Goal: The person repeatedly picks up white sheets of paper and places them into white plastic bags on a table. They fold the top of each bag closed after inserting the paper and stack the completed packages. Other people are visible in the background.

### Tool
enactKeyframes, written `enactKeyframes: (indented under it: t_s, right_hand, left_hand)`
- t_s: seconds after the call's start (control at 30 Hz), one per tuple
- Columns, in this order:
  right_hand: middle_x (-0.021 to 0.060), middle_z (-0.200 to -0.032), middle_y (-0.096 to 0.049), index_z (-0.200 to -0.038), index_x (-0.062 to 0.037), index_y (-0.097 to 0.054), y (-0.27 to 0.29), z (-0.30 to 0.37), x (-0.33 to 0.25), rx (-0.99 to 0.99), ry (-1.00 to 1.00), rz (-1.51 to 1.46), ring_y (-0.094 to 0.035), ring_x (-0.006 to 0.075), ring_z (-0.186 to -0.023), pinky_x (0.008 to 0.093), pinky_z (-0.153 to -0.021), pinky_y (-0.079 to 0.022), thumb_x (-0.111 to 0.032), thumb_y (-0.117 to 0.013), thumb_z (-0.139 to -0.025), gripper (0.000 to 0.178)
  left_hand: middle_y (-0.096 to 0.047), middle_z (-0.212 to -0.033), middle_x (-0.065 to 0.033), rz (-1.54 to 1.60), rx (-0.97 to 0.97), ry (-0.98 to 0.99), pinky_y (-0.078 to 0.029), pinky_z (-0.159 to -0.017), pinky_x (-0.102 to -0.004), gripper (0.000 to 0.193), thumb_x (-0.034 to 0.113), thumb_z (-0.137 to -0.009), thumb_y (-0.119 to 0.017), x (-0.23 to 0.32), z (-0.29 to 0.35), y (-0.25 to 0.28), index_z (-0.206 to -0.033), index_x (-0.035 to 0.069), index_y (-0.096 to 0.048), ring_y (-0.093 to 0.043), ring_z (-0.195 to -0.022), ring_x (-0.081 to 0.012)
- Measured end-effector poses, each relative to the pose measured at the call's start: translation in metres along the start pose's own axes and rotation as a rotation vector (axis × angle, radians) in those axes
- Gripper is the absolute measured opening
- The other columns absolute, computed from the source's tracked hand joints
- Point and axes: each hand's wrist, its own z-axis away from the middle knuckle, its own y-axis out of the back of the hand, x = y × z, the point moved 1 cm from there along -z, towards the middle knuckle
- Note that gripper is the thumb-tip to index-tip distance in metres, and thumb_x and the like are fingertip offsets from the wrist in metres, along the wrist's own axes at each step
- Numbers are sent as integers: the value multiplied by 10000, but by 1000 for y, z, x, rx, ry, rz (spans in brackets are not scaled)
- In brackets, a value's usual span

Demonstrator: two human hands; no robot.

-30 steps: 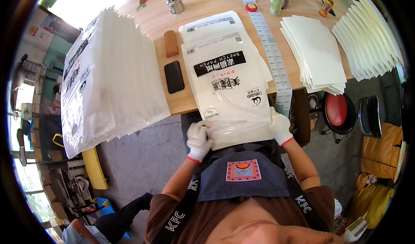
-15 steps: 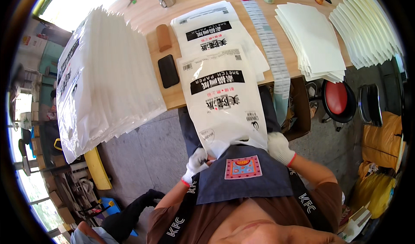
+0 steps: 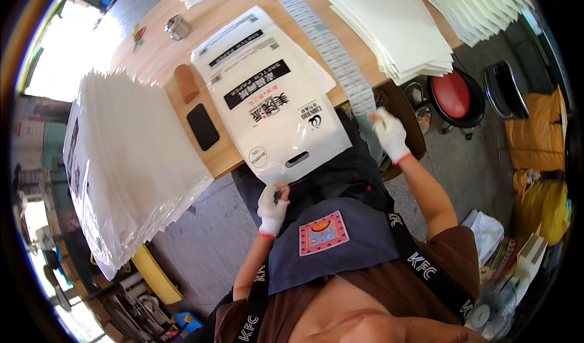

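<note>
A white plastic bag (image 3: 277,124) printed with black and red characters lies on top of other printed bags on the table. Its end with the oval handle hole hangs over the front edge, towards my lap. My left hand (image 3: 273,209), in a white knit glove, is just below the bag's near left corner. Its fingers are curled, with a small dark thing at the thumb that I cannot make out. Gloved too, my right hand (image 3: 389,136) reaches beside the near end of a long strip of white labels (image 3: 340,63), fingers stretched out and no bag in them.
A tall stack of filled plastic bags (image 3: 131,154) stands at the left. A black phone (image 3: 203,127), a brown cylinder (image 3: 186,84) and a metal cup (image 3: 177,28) lie beyond it. White paper stacks (image 3: 389,30) are at right, above a red-seated stool (image 3: 450,97).
The bag has gone from my lap up onto the pile on the table. My right hand has left it and moved up to the label strip; my left hand has let go of its edge.
</note>
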Motion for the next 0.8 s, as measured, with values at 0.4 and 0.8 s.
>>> enactKeyframes:
  t_s: [0.4, 0.8]
  right_hand:
    - [18, -806, -579, -1200, -27, -584, 18, -3, 22, -169, -23, -488, -511, 72, -722, 224, -757, -464, 120, -496, -762, 471]
    - [106, -1110, -606, -865, -77, -682, 52, -10, -42, 176, 620, 212, -550, 311, -1096, 474, -995, -404, -26, -719, -603, 269]
  left_hand:
    - [-636, -1136, -93, 985, -446, 735, -514, -897, -412, 371, 229, -922, -606, 50, -137, -190, -1226, 26, -542, -625, -1009, -229]
    - [-630, -1041, -133, 969, -472, 628, -524, -812, -398, 218, 75, -878, -559, 89, -150, -205, -1080, -4, -583, -632, -915, -251]
